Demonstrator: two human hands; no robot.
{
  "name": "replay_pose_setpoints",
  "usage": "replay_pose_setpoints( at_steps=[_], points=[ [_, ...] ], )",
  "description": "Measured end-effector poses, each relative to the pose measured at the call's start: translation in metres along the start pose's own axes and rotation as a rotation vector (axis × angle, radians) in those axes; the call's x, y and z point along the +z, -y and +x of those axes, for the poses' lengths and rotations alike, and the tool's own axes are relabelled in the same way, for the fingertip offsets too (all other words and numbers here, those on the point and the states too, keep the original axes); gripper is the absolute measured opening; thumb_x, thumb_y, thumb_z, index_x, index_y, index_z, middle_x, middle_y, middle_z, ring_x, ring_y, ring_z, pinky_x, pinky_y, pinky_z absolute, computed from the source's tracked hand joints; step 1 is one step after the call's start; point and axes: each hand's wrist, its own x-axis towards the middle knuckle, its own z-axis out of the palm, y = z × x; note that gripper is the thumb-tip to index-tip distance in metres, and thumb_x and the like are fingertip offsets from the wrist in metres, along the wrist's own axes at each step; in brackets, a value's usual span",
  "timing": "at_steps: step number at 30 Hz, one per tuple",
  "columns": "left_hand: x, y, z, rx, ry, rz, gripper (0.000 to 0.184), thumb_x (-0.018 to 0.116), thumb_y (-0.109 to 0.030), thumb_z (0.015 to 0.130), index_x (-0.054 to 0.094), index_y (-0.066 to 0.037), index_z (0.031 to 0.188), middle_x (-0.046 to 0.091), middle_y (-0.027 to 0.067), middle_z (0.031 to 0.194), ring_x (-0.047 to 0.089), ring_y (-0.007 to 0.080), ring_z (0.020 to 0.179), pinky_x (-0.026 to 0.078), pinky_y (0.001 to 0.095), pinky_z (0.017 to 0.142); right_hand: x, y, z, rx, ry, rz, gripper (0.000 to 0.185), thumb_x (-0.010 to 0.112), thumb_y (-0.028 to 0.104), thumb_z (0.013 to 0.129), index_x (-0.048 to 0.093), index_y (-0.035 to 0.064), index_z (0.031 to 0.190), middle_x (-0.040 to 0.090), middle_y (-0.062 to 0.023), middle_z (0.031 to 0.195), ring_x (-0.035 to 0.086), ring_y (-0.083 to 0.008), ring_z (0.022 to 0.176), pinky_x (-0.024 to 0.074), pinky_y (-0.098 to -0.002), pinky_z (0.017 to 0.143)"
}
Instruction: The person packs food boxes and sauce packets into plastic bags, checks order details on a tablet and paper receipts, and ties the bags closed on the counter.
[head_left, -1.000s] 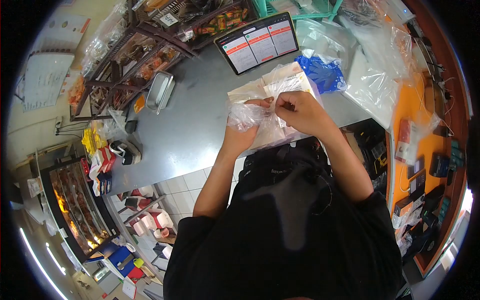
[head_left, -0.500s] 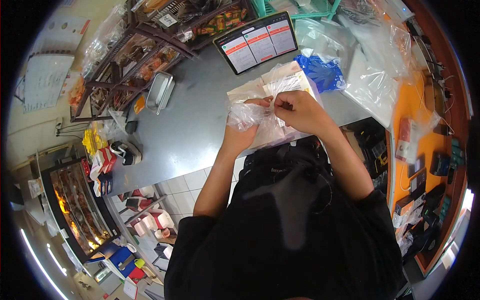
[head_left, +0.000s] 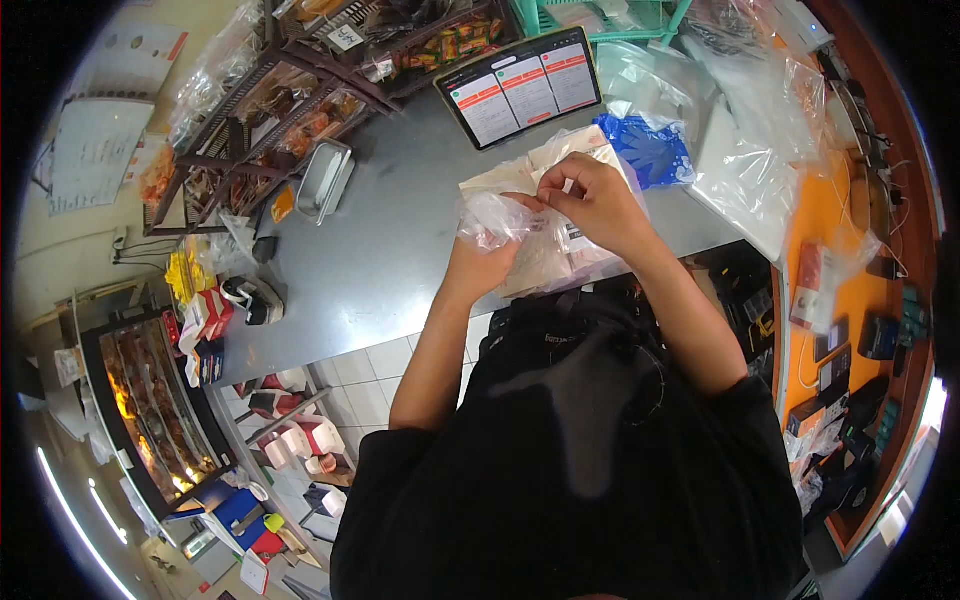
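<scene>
A clear plastic bag (head_left: 490,222) surrounds pale, printed cardboard boxes (head_left: 545,262) on the metal counter. My left hand (head_left: 482,262) is closed around the bunched top of the bag, and loose plastic puffs out over its fingers. Close beside it, my right hand (head_left: 592,203) pinches at the gathered neck, with thumb and forefinger together near the left fingertips. Whatever lies between those right fingertips is too small to make out.
A tablet (head_left: 525,90) stands behind the boxes. Right of it lie a blue glove packet (head_left: 645,150) and clear plastic bags (head_left: 740,180). A metal tray (head_left: 324,182) sits left, below dark racks (head_left: 235,150). A glowing grill cabinet (head_left: 160,410) stands lower left.
My right hand has risen slightly over the bag, its fingertips shifting up and toward my left hand. My left hand keeps its grip on the bunched plastic.
</scene>
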Motion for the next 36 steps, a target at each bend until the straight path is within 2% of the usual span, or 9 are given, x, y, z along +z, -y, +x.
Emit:
replay_pose_setpoints(
  at_steps=[3, 9, 16, 18, 20, 22, 26, 29, 36],
  points=[
    [0.004, 0.001, 0.001, -0.028, -0.028, -0.237, 0.023, 0.056, 0.002, 0.083, 0.062, 0.001, 0.104, 0.066, 0.0086, 0.106, 0.062, 0.0167, 0.098, 0.047, 0.0305, 0.089, -0.006, -0.002, -0.006, 0.130, -0.005, 0.259, 0.003, 0.063, 0.007, 0.089, 0.062, 0.0044, 0.088, 0.058, 0.0007, 0.079, 0.048, -0.0071, 0.063, 0.0389, -0.0222, 0.058],
    [0.013, -0.003, -0.005, -0.014, -0.115, 0.182, 0.018, 0.054, 0.004, 0.085, 0.060, 0.000, 0.102, 0.066, 0.0109, 0.108, 0.061, 0.0189, 0.110, 0.047, 0.0310, 0.091, -0.008, 0.009, -0.016, 0.390, 0.065, 0.773, 0.004, 0.056, 0.010, 0.096, 0.055, 0.0066, 0.094, 0.056, 0.0027, 0.081, 0.048, -0.0058, 0.063, 0.0405, -0.0215, 0.059],
    [0.017, -0.009, -0.007, 0.077, -0.129, 0.100, 0.027, 0.055, 0.007, 0.078, 0.064, 0.001, 0.103, 0.068, 0.0093, 0.103, 0.063, 0.0215, 0.102, 0.047, 0.0340, 0.090, -0.021, 0.003, -0.011, 0.424, 0.269, 0.616, 0.001, 0.051, 0.007, 0.094, 0.052, 0.0079, 0.095, 0.051, 0.0019, 0.079, 0.045, -0.0063, 0.066, 0.0386, -0.0213, 0.058],
    [0.003, 0.003, -0.012, 0.105, -0.052, 0.458, 0.025, 0.058, 0.005, 0.079, 0.064, 0.001, 0.104, 0.068, 0.0092, 0.104, 0.063, 0.0220, 0.101, 0.046, 0.0337, 0.091, -0.020, -0.014, -0.010, 0.143, 0.303, 0.379, 0.003, 0.054, 0.007, 0.091, 0.052, 0.0066, 0.094, 0.051, 0.0006, 0.078, 0.049, -0.0085, 0.068, 0.0406, -0.0229, 0.059],
    [0.000, -0.019, -0.027, 0.009, -0.111, 0.405, 0.034, 0.074, -0.013, 0.079, 0.064, 0.001, 0.108, 0.067, 0.0109, 0.104, 0.062, 0.0226, 0.098, 0.047, 0.0358, 0.089, -0.021, -0.034, -0.008, -0.367, 0.259, -0.109, 0.026, 0.063, 0.014, 0.083, 0.054, 0.0046, 0.106, 0.056, -0.0145, 0.104, 0.055, -0.0298, 0.105, 0.0428, -0.0406, 0.092],
    [-0.026, -0.006, -0.046, 0.019, -0.140, 0.362, 0.053, 0.076, -0.013, 0.075, 0.055, 0.000, 0.122, 0.060, 0.0151, 0.121, 0.058, 0.0257, 0.108, 0.044, 0.0381, 0.096, -0.025, -0.011, -0.018, -0.491, 0.174, -0.503, 0.060, 0.073, 0.029, 0.075, 0.053, 0.0071, 0.126, 0.053, -0.0175, 0.125, 0.044, -0.0340, 0.126, 0.0312, -0.0465, 0.106],
    [-0.032, 0.088, -0.092, -0.221, -0.423, -0.048, 0.070, 0.052, -0.038, 0.094, 0.023, -0.004, 0.148, 0.027, 0.0151, 0.152, 0.029, 0.0266, 0.138, 0.025, 0.0435, 0.111, 0.011, -0.028, -0.010, -0.619, 0.012, -0.781, 0.012, 0.063, 0.023, 0.072, 0.064, 0.0125, 0.078, 0.060, -0.0019, 0.090, 0.054, -0.0200, 0.095, 0.0453, -0.0355, 0.084],
    [0.023, 0.093, -0.094, -0.475, -0.429, -0.647, 0.082, 0.032, -0.066, 0.094, 0.019, -0.008, 0.150, 0.021, 0.0097, 0.156, 0.024, 0.0286, 0.142, 0.020, 0.0514, 0.113, 0.003, -0.021, -0.015, -0.658, -0.050, -0.651, 0.010, 0.062, 0.020, 0.071, 0.063, 0.0103, 0.074, 0.060, -0.0032, 0.086, 0.055, -0.0211, 0.092, 0.0465, -0.0330, 0.082],
    [0.085, 0.007, -0.093, -0.066, 0.011, -0.596, 0.094, 0.034, -0.075, 0.088, 0.025, -0.003, 0.148, 0.030, 0.0161, 0.152, 0.026, 0.0321, 0.141, 0.020, 0.0506, 0.114, -0.165, 0.042, -0.111, -0.697, -0.276, -0.447, 0.019, 0.068, 0.020, 0.064, 0.057, 0.0055, 0.071, 0.058, -0.0101, 0.087, 0.056, -0.0272, 0.089, 0.0477, -0.0370, 0.082]
  ],
)
